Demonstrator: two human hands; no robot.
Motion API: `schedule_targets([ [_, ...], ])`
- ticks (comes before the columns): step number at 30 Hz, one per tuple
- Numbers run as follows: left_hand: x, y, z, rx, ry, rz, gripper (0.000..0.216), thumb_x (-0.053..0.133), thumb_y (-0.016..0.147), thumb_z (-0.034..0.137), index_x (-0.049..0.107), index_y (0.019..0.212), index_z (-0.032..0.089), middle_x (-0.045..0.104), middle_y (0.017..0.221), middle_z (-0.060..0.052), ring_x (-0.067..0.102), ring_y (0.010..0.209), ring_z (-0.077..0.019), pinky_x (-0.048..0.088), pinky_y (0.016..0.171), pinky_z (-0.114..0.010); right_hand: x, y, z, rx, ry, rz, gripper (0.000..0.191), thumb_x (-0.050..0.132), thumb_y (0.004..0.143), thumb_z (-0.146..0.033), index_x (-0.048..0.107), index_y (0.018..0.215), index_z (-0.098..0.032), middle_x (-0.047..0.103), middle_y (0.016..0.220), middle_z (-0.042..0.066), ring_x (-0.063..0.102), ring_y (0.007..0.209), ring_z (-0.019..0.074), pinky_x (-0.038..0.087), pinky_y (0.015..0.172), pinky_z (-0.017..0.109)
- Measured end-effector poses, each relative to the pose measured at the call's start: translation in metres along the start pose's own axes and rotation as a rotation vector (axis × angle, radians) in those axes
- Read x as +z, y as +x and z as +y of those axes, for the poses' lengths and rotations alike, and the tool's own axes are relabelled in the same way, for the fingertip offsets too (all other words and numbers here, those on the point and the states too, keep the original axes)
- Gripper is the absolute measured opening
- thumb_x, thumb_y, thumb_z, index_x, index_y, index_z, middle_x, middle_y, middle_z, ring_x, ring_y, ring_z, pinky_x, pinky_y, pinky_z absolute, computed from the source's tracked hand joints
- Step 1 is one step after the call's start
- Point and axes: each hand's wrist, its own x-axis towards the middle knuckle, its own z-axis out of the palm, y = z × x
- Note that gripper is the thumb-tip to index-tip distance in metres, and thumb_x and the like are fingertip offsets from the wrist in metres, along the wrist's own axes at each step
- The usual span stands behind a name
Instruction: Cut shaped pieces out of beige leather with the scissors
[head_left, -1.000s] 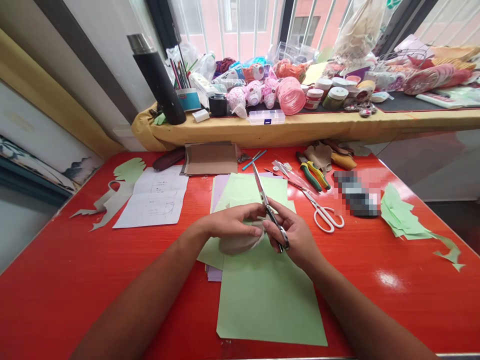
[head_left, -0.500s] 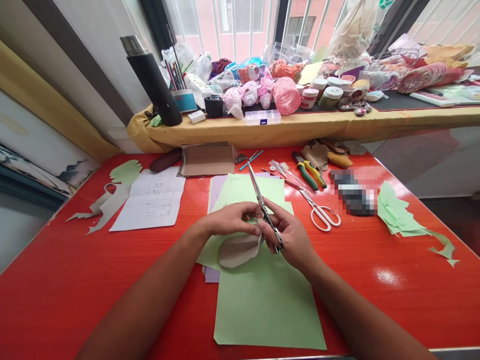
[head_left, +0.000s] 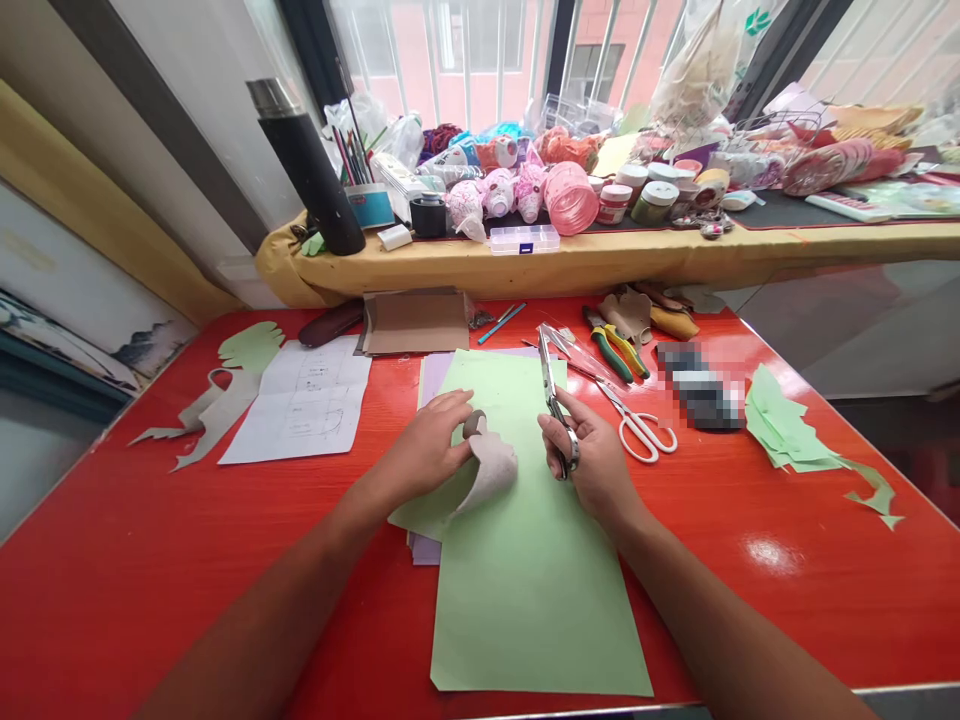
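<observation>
My left hand [head_left: 429, 447] pinches a curled piece of greyish-beige felt-like material [head_left: 491, 470] between thumb and fingers, above the paper. The piece bends over, its lower edge curving down to the left. In my right hand [head_left: 592, 450] are metal scissors [head_left: 551, 390], blades pointing up and away, apart from the piece. My fingers are wrapped round their handles. Under both hands lie green paper sheets [head_left: 540, 600], with purple sheets [head_left: 426, 549] showing at the left edge of the stack.
White-handled scissors [head_left: 645, 435] and green-yellow pliers [head_left: 619, 350] lie right of the stack. Green paper scraps [head_left: 787, 420] are at far right. A drawn white sheet [head_left: 300, 400] and grey offcuts [head_left: 225, 405] lie left. Brown card [head_left: 416, 322] sits behind. A black flask [head_left: 311, 175] stands on the sill.
My hands have moved apart. The scissors have shifted right, away from the felt-like piece, which my left hand has turned so that it now curls over.
</observation>
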Motion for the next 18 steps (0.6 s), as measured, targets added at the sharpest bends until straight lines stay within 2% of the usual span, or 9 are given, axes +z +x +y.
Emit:
schedule_targets([
  [2, 0.001, 0.006, 0.001, -0.032, 0.149, -0.027, 0.035, 0.054, 0.086, 0.009, 0.075, 0.112, 0.022, 0.054, 0.166, -0.014, 0.042, 0.159, -0.0358, 0.038, 0.128, -0.053, 0.0, 0.0, 0.0, -0.001, -0.006, 0.001, 0.07, 0.081, 0.094, -0.043, 0.061, 0.153, -0.013, 0.054, 0.063, -0.011, 0.046, 0.044, 0.0099, 0.036, 0.045, 0.025],
  [5, 0.001, 0.013, 0.005, -0.061, 0.267, -0.044, 0.038, 0.052, 0.084, 0.004, 0.075, 0.106, 0.024, 0.058, 0.161, -0.012, 0.049, 0.149, -0.0392, 0.046, 0.117, -0.058, -0.001, 0.001, 0.002, 0.007, -0.007, -0.001, 0.07, 0.082, 0.093, -0.042, 0.061, 0.152, -0.013, 0.055, 0.063, -0.01, 0.046, 0.044, 0.0099, 0.035, 0.044, 0.025],
  [7, 0.003, 0.016, 0.008, -0.043, 0.288, -0.016, 0.031, 0.054, 0.085, 0.005, 0.074, 0.098, 0.024, 0.066, 0.146, -0.012, 0.058, 0.134, -0.0386, 0.049, 0.107, -0.056, -0.002, 0.003, 0.004, 0.013, -0.002, -0.006, 0.069, 0.084, 0.091, -0.04, 0.063, 0.15, -0.013, 0.056, 0.064, -0.01, 0.047, 0.044, 0.0098, 0.035, 0.044, 0.025],
  [9, 0.006, 0.018, 0.009, -0.018, 0.275, 0.018, 0.025, 0.053, 0.087, 0.007, 0.071, 0.091, 0.024, 0.071, 0.123, -0.012, 0.063, 0.115, -0.0345, 0.05, 0.097, -0.051, -0.003, 0.004, 0.006, 0.016, 0.006, -0.007, 0.07, 0.085, 0.089, -0.039, 0.064, 0.15, -0.013, 0.057, 0.064, -0.01, 0.047, 0.044, 0.0098, 0.035, 0.044, 0.025],
  [12, 0.01, 0.017, 0.009, 0.035, 0.228, 0.043, 0.019, 0.052, 0.091, 0.011, 0.064, 0.085, 0.024, 0.069, 0.097, -0.01, 0.061, 0.095, -0.0302, 0.048, 0.084, -0.044, -0.004, 0.005, 0.006, 0.018, 0.022, 0.003, 0.074, 0.084, 0.09, -0.042, 0.061, 0.153, -0.013, 0.057, 0.064, -0.01, 0.048, 0.044, 0.01, 0.036, 0.044, 0.024],
  [15, 0.008, 0.015, 0.009, 0.085, 0.159, 0.083, 0.015, 0.056, 0.093, 0.017, 0.056, 0.08, 0.024, 0.066, 0.086, -0.008, 0.057, 0.09, -0.0293, 0.045, 0.079, -0.042, -0.004, 0.004, 0.002, 0.021, 0.032, 0.005, 0.075, 0.084, 0.09, -0.044, 0.06, 0.154, -0.013, 0.057, 0.064, -0.01, 0.048, 0.044, 0.01, 0.036, 0.044, 0.024],
  [18, -0.005, 0.019, 0.01, 0.063, 0.027, 0.128, 0.021, 0.063, 0.094, 0.03, 0.052, 0.077, 0.025, 0.065, 0.085, -0.006, 0.058, 0.09, -0.0279, 0.043, 0.076, -0.039, -0.003, 0.002, -0.002, 0.023, 0.036, 0.004, 0.075, 0.083, 0.09, -0.045, 0.061, 0.154, -0.013, 0.055, 0.062, -0.011, 0.048, 0.043, 0.0101, 0.036, 0.044, 0.024],
])
